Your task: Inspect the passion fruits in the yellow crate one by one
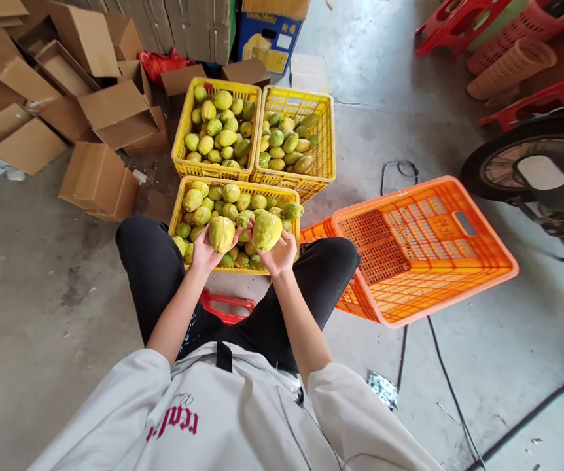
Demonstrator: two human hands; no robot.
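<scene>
My left hand (204, 252) is wrapped round the side of a bumpy yellow-green papaya (222, 234). A second papaya (267, 231), greener at its edges, rests in the curled fingers of my right hand (282, 256). Both fruits are held side by side above the near yellow crate (235, 269), which sits between my knees, full of similar green and yellow papayas (231, 192). Beyond it stand two more yellow crates: the far left one (178, 154) is well filled, and the far right one (330, 140) holds fruit at a lower level.
To my right an orange crate (439, 288) stands tilted, with nothing seen inside. Cardboard boxes (100, 180) are heaped at the left. A motorbike wheel (522, 163), pink baskets (512, 65) and black cables (446, 373) lie to the right. Part of a red stool (228, 304) shows below me.
</scene>
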